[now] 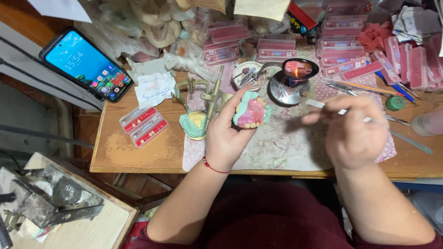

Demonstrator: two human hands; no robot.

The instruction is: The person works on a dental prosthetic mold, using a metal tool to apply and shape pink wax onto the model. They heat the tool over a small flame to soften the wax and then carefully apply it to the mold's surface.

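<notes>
My left hand point(226, 133) holds a green plaster dental cast point(251, 112) with pink wax and a row of small teeth, lifted just above the table. A red thread bracelet circles that wrist. My right hand point(353, 131) grips a thin metal wax tool point(323, 106), its tip pointing left toward a small spirit burner point(290, 87). The burner carries a metal spoon point(300, 69) with glowing melted wax. A brass articulator point(203, 103) holding another green cast stands just left of my left hand.
A smartphone point(86, 64) with a lit screen lies at far left. Two clear boxes of teeth point(143, 125) sit on the wooden table point(134, 152). Several pink tooth boxes point(344, 50), plastic bags, brushes and metal tools point(410, 140) crowd the back and right. A metal press point(46, 198) stands lower left.
</notes>
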